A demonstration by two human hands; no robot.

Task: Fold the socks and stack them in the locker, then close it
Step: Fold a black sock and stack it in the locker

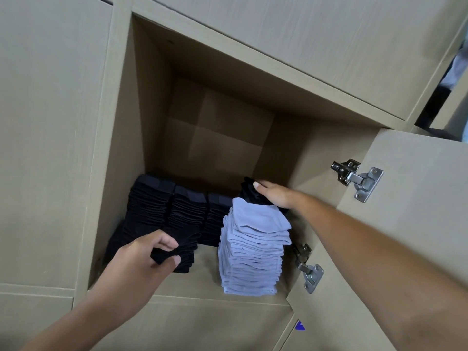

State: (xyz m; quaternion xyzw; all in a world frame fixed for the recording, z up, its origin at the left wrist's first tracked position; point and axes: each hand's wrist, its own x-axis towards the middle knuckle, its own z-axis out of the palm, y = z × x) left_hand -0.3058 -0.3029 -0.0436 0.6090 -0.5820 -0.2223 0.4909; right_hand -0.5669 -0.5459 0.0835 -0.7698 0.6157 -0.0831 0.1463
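both forearms are reaching up into the open locker from the bottom edge of the view. left hand is curling its fingers and thumb around a small bundle of folded black socks at the front left of the compartment floor, pinching it from the near end. right hand is extending further in, fingers held fairly straight, and is resting palm-down on a dark sock pile at the back right; whether it is gripping that pile cannot be told.

locker is containing several stacks. three rows of black folded socks are standing side by side along the back left, touching one another. a tall stack of light blue-grey folded socks is standing at the front right, leaning slightly, just in front of the dark pile under the right hand.

locker door is hanging open on the right, with two metal hinges showing on its inner face. right forearm is crossing in front of that door. closed cabinet panels are surrounding the compartment.
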